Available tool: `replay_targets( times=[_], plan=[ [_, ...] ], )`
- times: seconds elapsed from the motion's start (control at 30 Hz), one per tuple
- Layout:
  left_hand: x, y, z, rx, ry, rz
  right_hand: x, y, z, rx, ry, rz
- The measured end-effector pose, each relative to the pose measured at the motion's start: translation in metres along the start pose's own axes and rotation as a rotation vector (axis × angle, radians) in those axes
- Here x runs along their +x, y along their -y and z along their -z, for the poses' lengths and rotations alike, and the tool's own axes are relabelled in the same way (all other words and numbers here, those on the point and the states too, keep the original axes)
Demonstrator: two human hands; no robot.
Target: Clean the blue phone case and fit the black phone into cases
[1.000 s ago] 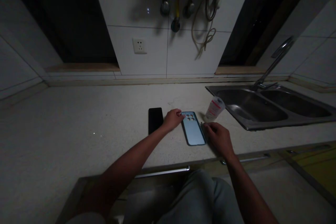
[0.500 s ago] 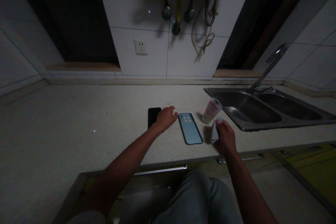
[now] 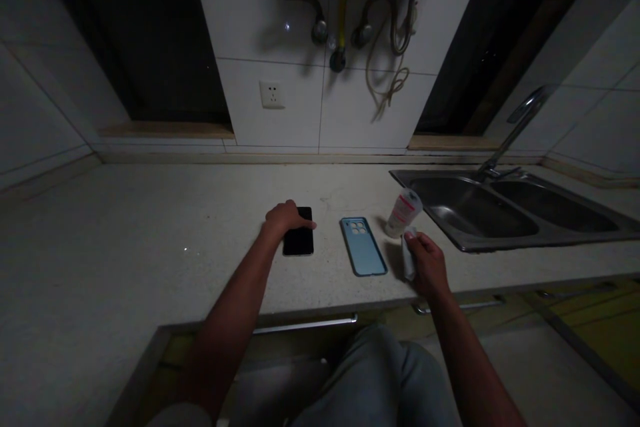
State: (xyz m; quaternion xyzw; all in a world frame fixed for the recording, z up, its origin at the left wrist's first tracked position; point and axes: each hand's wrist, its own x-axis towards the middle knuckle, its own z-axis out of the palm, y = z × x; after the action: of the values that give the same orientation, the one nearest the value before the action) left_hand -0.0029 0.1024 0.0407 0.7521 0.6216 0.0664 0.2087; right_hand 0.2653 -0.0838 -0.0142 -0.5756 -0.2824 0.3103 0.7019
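Observation:
A black phone [image 3: 299,240] lies flat on the pale countertop [image 3: 150,227]. My left hand [image 3: 285,217] rests on its far left corner, fingers curled over the edge. A blue phone case [image 3: 363,245] lies to the right of the phone, camera holes at the far end. My right hand [image 3: 426,265] is closed on a small pale cloth [image 3: 407,255] just right of the case. A small white bottle with a red label [image 3: 403,211] stands behind the cloth, near the sink.
A steel double sink [image 3: 505,207] with a tap [image 3: 520,121] fills the right of the counter. A wall socket [image 3: 273,95] and hanging hoses [image 3: 370,20] are on the tiled wall behind. My knees are below the counter edge.
My left hand left the blue case and moved left onto the black phone. My right hand picked up the pale cloth beside the case and holds it.

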Motion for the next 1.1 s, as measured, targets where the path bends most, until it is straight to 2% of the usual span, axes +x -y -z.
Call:
replay_targets(
  times=[0.23, 0.3, 0.43, 0.57, 0.63, 0.7, 0.83, 0.97, 1.1],
  plan=[
    [0.011, -0.003, -0.015, -0.376, -0.045, -0.046, -0.003, 0.003, -0.002, -0.048, -0.011, 0.027],
    [0.013, -0.004, -0.02, -0.465, -0.014, -0.084, -0.003, 0.002, -0.001, -0.061, -0.003, 0.036],
    [0.011, -0.01, -0.024, -0.848, 0.198, -0.129, -0.002, 0.0, 0.0, -0.072, 0.012, 0.068],
    [0.006, -0.021, -0.024, -1.349, 0.471, 0.016, 0.001, -0.005, 0.003, -0.057, 0.028, 0.051],
    [0.004, -0.025, -0.024, -1.581, 0.529, 0.06, 0.003, -0.006, 0.004, -0.053, 0.033, 0.046],
    [0.001, -0.028, -0.024, -1.757, 0.564, 0.05, 0.003, -0.007, 0.004, -0.052, 0.031, 0.045],
    [-0.008, -0.033, -0.026, -1.84, 0.714, 0.06, 0.001, -0.006, 0.004, -0.057, 0.042, 0.045],
    [-0.016, -0.039, -0.041, -1.84, 0.828, 0.054, 0.001, -0.003, 0.003, -0.073, 0.06, 0.044],
    [-0.015, -0.042, -0.057, -1.884, 0.769, 0.057, -0.001, 0.001, -0.003, -0.055, 0.053, 0.029]
  ],
)
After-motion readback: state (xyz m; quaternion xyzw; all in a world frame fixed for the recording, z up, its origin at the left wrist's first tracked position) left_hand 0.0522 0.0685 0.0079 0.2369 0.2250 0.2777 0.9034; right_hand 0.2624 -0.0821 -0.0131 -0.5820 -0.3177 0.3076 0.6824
